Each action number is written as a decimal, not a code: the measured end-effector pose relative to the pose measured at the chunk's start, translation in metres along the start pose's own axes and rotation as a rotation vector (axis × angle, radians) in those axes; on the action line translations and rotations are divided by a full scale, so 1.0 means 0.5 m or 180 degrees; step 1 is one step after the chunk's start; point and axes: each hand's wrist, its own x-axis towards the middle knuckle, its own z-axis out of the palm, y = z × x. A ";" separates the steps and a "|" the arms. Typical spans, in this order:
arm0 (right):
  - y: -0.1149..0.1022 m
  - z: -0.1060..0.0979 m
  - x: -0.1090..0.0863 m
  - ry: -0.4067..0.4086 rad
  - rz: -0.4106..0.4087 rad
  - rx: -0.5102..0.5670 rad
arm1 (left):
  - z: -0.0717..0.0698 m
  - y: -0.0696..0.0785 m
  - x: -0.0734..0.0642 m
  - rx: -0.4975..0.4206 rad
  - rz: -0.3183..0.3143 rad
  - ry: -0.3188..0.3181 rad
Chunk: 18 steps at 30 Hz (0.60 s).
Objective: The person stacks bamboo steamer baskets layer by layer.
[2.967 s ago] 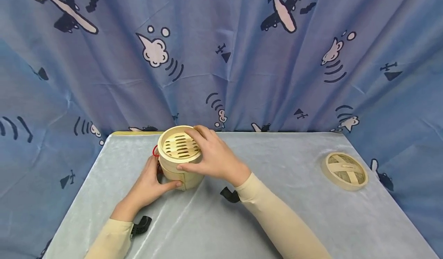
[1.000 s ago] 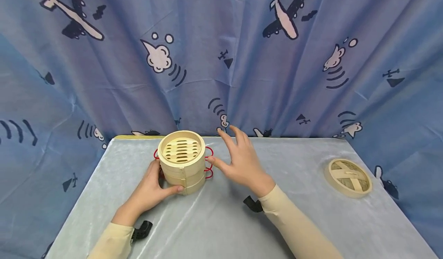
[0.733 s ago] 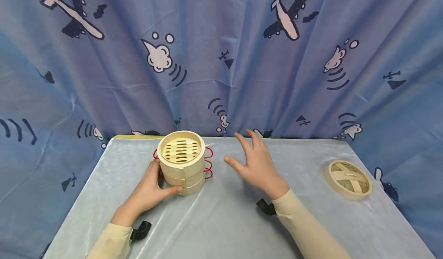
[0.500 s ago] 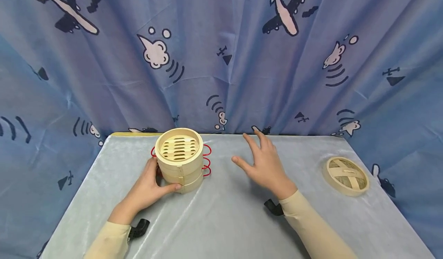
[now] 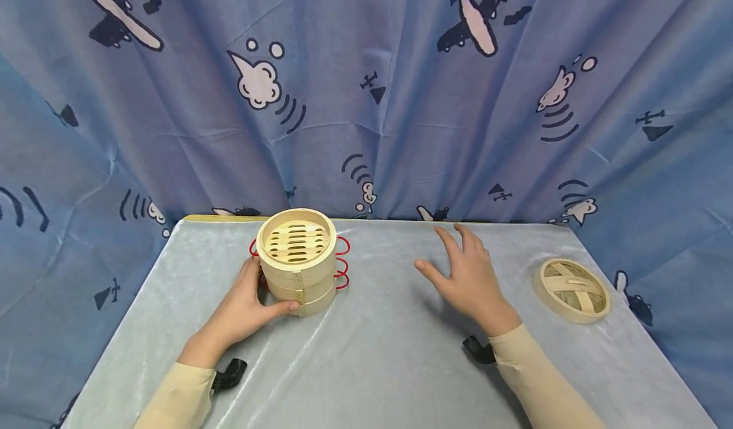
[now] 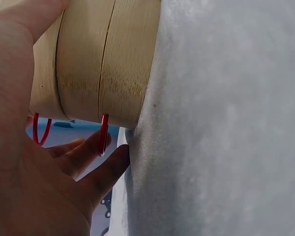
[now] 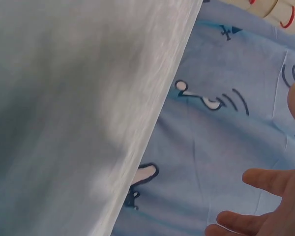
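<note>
A stack of round bamboo steamer baskets (image 5: 312, 281) stands upright on the table, its slatted top open to view. Red loops stick out from both sides. My left hand (image 5: 239, 311) holds the lower part of the stack from the left, thumb across the front. In the left wrist view, other fingers (image 6: 103, 177) reach behind it, near a red loop. To the right, my right hand (image 5: 472, 286) hovers over the table with fingers spread, touching nothing. The woven bamboo lid (image 5: 572, 290) lies at the far right, beyond that hand.
A pale grey cloth covers the table (image 5: 366, 365). Behind it hangs a blue curtain (image 5: 321, 98) printed with planes and clouds, close to the table's back edge. Each wrist carries a black camera mount (image 5: 229, 375).
My right hand has let go of the steamer stack's top and moved right, toward the lid. The left hand stays on the stack, which stands in nearly the same place.
</note>
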 end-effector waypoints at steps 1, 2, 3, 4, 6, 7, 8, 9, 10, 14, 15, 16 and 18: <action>0.007 -0.002 -0.003 0.0003 0.0017 -0.0007 | 0.000 0.001 0.000 -0.0002 0.0006 0.0003; 0.012 -0.005 -0.006 0.0011 0.0033 -0.0018 | 0.000 0.002 0.001 -0.0009 0.0009 0.0003; 0.018 -0.008 -0.009 0.0023 0.0046 -0.0030 | 0.000 0.003 0.001 -0.0017 0.0010 -0.0001; 0.025 -0.010 -0.012 0.0035 0.0059 -0.0045 | 0.000 0.004 0.001 -0.0016 0.0008 -0.0003; 0.037 -0.015 -0.017 0.0071 0.0084 -0.0072 | -0.001 0.006 0.001 -0.0002 -0.0005 -0.0006; 0.043 -0.016 -0.019 0.0089 0.0097 -0.0094 | -0.001 0.006 0.001 0.0006 -0.0013 -0.0003; 0.049 -0.018 -0.021 0.0100 0.0118 -0.0111 | -0.002 0.007 0.000 0.0015 -0.0017 -0.0001; 0.054 -0.019 -0.024 0.0110 0.0142 -0.0120 | -0.002 0.007 0.000 0.0022 -0.0025 0.0004; 0.060 -0.020 -0.026 0.0117 0.0166 -0.0130 | -0.003 0.007 0.000 0.0021 -0.0015 0.0008; 0.078 -0.024 -0.038 0.0125 0.0251 -0.0150 | -0.005 0.007 0.000 -0.0051 -0.0011 0.0020; 0.082 -0.025 -0.041 0.0136 0.0255 -0.0150 | -0.005 0.007 0.000 -0.0072 -0.0008 0.0016; 0.085 -0.026 -0.043 0.0147 0.0258 -0.0147 | -0.005 0.007 0.000 -0.0089 -0.0004 0.0010; 0.091 -0.028 -0.048 0.0166 0.0260 -0.0159 | -0.004 0.006 -0.002 -0.0109 -0.0020 0.0000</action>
